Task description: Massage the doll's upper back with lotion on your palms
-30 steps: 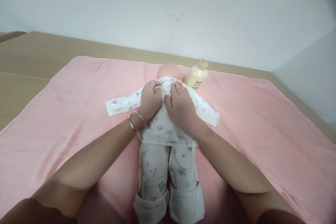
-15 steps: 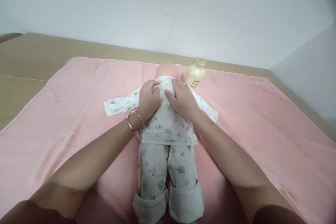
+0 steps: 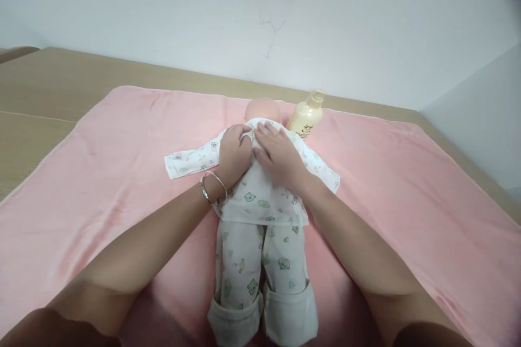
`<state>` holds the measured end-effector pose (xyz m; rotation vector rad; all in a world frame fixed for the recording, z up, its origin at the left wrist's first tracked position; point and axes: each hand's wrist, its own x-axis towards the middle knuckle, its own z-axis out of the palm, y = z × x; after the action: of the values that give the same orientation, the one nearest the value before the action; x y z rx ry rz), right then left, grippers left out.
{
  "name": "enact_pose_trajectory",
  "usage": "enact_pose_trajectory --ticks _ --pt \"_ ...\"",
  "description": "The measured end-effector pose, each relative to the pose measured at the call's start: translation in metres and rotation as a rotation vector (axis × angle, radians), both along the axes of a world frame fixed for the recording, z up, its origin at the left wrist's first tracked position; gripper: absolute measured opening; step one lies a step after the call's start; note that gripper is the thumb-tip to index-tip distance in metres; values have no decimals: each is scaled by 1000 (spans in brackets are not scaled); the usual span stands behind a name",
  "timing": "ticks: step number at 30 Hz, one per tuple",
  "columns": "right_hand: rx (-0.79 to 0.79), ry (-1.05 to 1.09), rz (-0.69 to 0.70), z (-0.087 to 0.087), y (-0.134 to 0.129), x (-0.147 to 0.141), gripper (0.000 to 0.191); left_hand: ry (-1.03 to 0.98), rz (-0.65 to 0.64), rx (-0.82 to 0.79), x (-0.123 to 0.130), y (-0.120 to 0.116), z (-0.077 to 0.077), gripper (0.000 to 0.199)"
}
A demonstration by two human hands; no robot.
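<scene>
- The right hand [image 3: 280, 160] is flat and blurred, fingers extended, over the upper back of a doll [image 3: 265, 207]; whether its palm touches the cloth I cannot tell.
- Just beside it, the left hand [image 3: 235, 153] rests loosely curled at the doll's shoulder — whether it pinches any shirt [image 3: 260, 195] I cannot tell.
- The step in hand looks like patting or smoothing the back; another such touch would call for a light, flat right palm, the left steadying.
- Nearer the wearer than both hands, the trousers [image 3: 244, 265] end in wide cuffs; no feet show.
- Beyond the hands is the bald head, its face hidden — presumably turned down.
- Past the right fingertips stands a pump bottle [image 3: 306, 119], its base out of sight and label too small to read.
- Around everything spreads a pink blanket [image 3: 407, 184], cut off at the near edge.
</scene>
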<state>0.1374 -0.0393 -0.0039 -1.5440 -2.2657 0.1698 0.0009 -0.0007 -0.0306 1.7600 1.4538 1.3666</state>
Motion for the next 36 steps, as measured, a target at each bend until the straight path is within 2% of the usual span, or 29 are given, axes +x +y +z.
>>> enact_pose_trajectory --ticks 3,7,9,11,13,15,18,21,26,30,36 --pt "-40 55 -205 -2 19 17 58 22 -4 5 0 0 0 27" --pt "-36 -17 -335 -2 11 12 58 24 -4 1 0 0 0 27" --pt "5 -58 -325 -1 0 3 58 23 -2 2 0 0 0 27" --pt "43 -63 -234 2 -8 -4 57 24 -3 4 0 0 0 27" --pt "38 -23 -128 4 -9 -6 56 31 -6 2 0 -1 0 27" --pt "-2 46 -92 4 -2 -1 56 49 -5 3 0 -1 1 28" --pt "-41 131 -170 2 12 12 55 96 -17 4 1 -2 3 29" --pt "-45 114 -224 0 20 18 54 181 -33 -12 1 0 5 34" --pt "-48 2 -261 9 4 6 45 391 -104 -57 -2 7 14 27" --pt "-65 -64 -278 19 -12 -3 42 482 -127 -84 -3 9 21 23" --pt "-85 -31 -221 13 5 10 46 740 -60 11 1 -5 25 34"
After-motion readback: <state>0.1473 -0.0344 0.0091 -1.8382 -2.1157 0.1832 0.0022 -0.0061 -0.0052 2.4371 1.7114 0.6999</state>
